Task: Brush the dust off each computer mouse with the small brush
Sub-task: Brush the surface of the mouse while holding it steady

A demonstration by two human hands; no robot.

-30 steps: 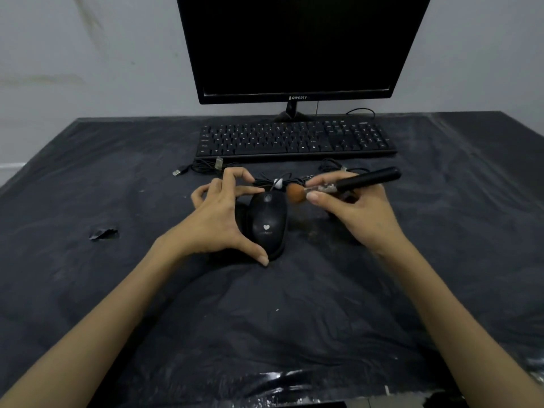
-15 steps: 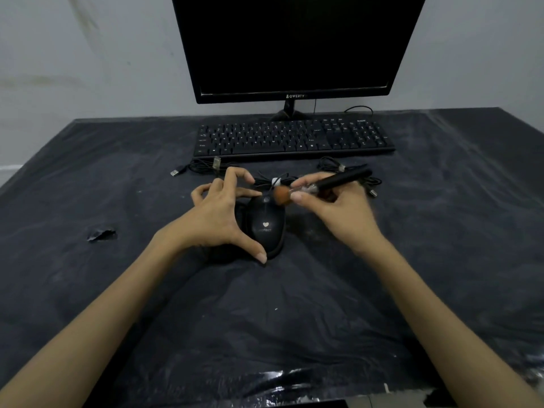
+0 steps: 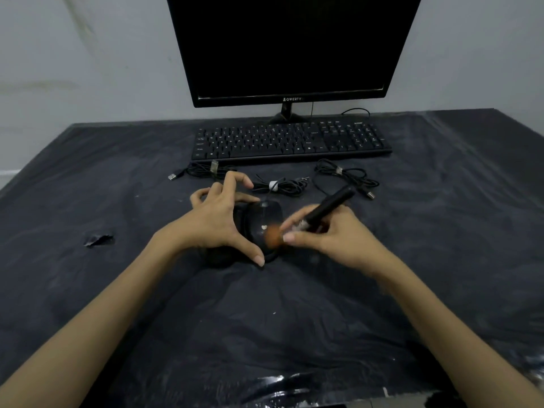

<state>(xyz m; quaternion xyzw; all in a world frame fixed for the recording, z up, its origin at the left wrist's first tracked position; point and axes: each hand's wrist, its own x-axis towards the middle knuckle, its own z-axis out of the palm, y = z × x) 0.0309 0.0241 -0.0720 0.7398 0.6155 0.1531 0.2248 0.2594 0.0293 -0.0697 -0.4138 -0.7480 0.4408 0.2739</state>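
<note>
Mouse: our black mouse (image 3: 262,222) sits mid-frame on the counter (image 3: 294,319), long way pointing up-frame.
Brush: its bristles (image 3: 272,236) touch the mouse's right side.
Right hand (image 3: 329,234): grip pinches the brush handle.
Left hand (image 3: 217,222): steadies the mouse between thumb and finger.

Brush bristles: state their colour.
Orange-brown bristles, blurred by motion, on a black-handled brush; head view.
</note>
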